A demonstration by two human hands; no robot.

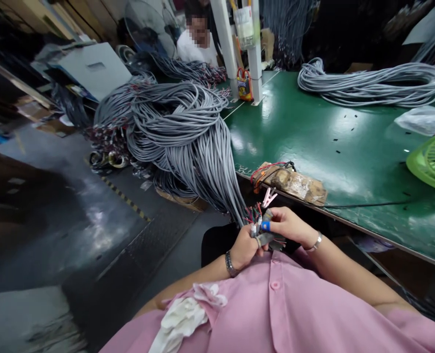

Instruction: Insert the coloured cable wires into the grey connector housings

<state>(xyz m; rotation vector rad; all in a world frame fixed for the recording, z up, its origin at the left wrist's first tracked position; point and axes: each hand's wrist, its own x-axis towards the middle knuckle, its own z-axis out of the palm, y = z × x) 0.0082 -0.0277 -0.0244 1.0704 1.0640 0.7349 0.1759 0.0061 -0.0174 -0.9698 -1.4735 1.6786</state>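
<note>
Grey cables (188, 132) are spilling beside a glossy green table (349, 147); a pink shirt (294, 309), a lime-green fan (434, 162) and yellow-black floor striping (125, 196) are showing.

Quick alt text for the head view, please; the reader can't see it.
Both hands, left hand and right hand, pinch the coloured wire ends of a big grey cable bundle beside a green workbench. Another person sits behind the pile.

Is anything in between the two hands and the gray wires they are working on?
Nothing visible is. The left hand and right hand already grip the wire ends of the gray bundle hanging off the table.
</note>
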